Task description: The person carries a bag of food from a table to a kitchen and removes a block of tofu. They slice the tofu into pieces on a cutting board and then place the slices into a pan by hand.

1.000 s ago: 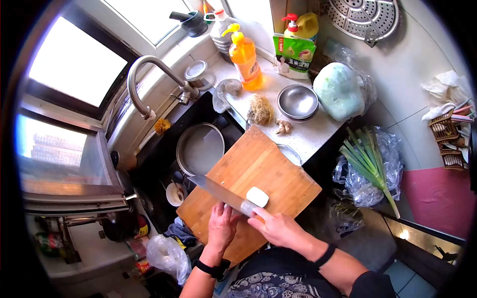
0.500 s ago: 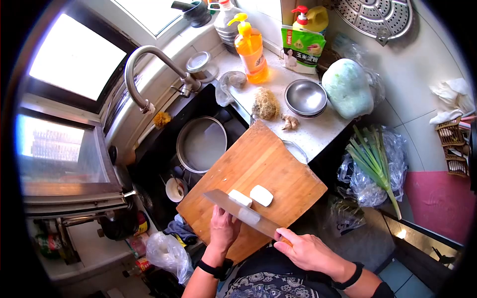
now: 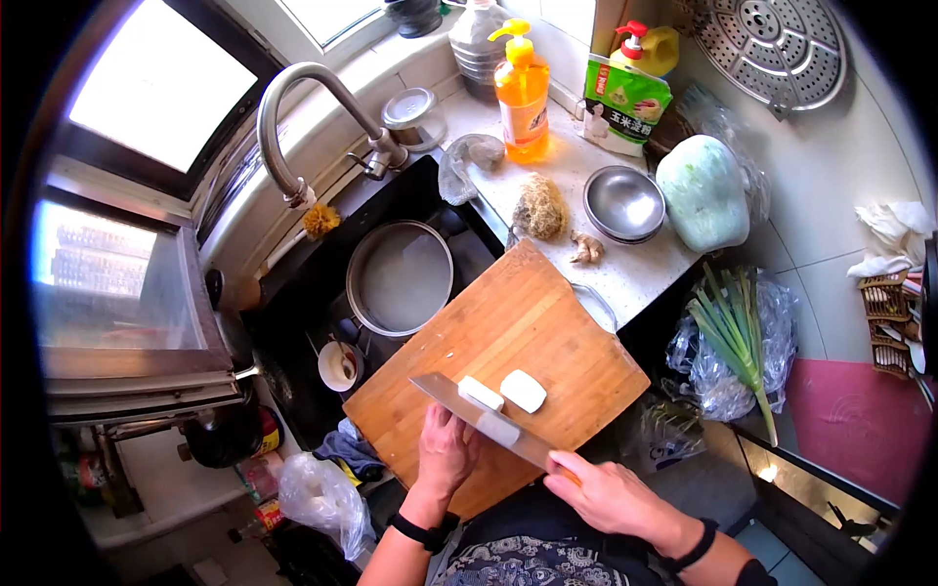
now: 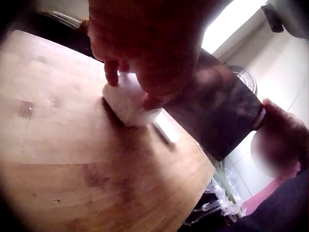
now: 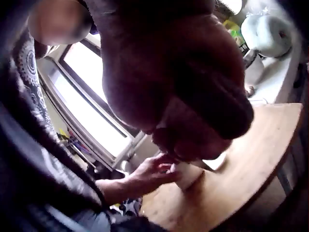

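Note:
A cleaver (image 3: 496,428) crosses over the cutting board (image 3: 576,327), its handle gripped by my right hand (image 3: 611,498). My left hand (image 3: 449,454) is close beside the blade at the board's near side. In the left wrist view, that hand's fingers and thumb hold a white block (image 4: 126,99) down on the wood, with the broad blade (image 4: 219,113) upright beside it. Just past the blade lies a white cut piece (image 3: 481,393); a larger white piece (image 3: 524,392) rests to its right. The head view hides most of the held block behind blade and hand.
Beyond the board a metal pot (image 3: 401,278) stands under the curved tap (image 3: 283,127). Ginger (image 3: 586,247), stacked steel bowls (image 3: 625,203), an orange soap bottle (image 3: 523,107) and a large pale-green melon (image 3: 703,190) occupy the counter. Leeks (image 3: 733,327) lie on plastic at right.
The cleaver and right hand have moved right and toward the body. A second white piece has come into sight beyond the blade. My left hand stays near the same spot.

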A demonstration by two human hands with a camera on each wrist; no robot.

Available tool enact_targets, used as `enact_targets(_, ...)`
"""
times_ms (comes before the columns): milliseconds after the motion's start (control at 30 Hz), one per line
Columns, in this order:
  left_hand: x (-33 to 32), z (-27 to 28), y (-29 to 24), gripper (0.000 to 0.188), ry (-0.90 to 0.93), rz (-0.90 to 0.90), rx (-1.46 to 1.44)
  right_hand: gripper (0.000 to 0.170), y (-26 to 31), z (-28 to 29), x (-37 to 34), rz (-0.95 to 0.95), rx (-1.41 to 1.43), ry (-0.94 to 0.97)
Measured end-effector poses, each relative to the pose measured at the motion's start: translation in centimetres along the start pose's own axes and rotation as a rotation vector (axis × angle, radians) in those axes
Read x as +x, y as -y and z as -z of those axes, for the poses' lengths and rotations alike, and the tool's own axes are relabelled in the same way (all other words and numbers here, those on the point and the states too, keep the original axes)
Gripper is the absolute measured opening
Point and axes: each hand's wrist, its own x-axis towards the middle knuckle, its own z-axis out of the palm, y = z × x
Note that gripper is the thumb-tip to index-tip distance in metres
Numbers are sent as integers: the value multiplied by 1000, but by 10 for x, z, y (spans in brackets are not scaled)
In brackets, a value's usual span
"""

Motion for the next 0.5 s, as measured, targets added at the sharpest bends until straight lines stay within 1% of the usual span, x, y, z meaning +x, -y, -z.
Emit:
enact_targets(33,2,0,2,35,-11,-17,6,33,-1,0,-3,-10,-22,-13)
enact_targets(100,1,0,2,34,-12,-54,11,33,3,1,11,5,-1,22)
enact_targets(133,1,-1,1,34,-15,-43,14,33,5,1,21,14,6,37)
enact_targets(267,4,-1,-2,35,-39,-17,23,33,9,-10,60,9,6,-6)
enact_targets(367,4,1,-3,36,-21,-3,6,33,-5,-12,37,1,-11,-19)
enact_targets(467,5,0,-1,37,-42,-1,-4,32,-11,-10,21,4,-55,-90)
enact_targets(500,2,-1,-2,37,-47,-7,-8,30,-14,-10,27,-5,-87,-35)
